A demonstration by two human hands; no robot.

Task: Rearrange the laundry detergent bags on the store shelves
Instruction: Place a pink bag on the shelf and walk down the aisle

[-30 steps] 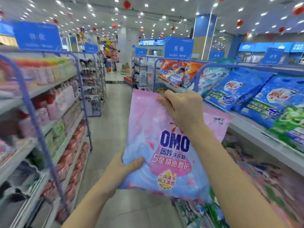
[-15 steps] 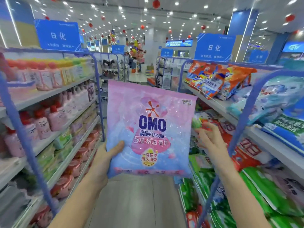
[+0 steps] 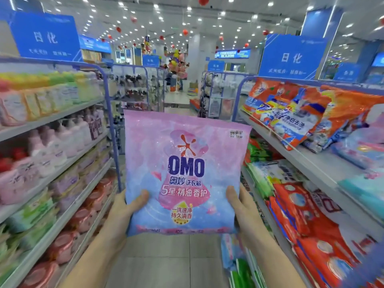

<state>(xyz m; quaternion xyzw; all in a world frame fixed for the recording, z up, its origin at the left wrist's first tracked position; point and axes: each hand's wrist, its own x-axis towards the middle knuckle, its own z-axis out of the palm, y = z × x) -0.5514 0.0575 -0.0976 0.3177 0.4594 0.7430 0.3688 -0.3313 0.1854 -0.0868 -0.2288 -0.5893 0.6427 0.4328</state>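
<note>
Centre frame, a pink-and-blue OMO detergent bag (image 3: 185,173) stands upright, price sticker upper right, gripped at its lower edges by left hand (image 3: 124,213) and right hand (image 3: 242,208)

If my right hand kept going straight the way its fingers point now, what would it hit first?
The right hand already grips the pink OMO detergent bag, so it would press into the bag first. Past it, the aisle floor looks free, though depth is unclear.

Her right hand (image 3: 239,206) has come off the shelf side and now grips the OMO bag's (image 3: 185,173) lower right edge.
</note>
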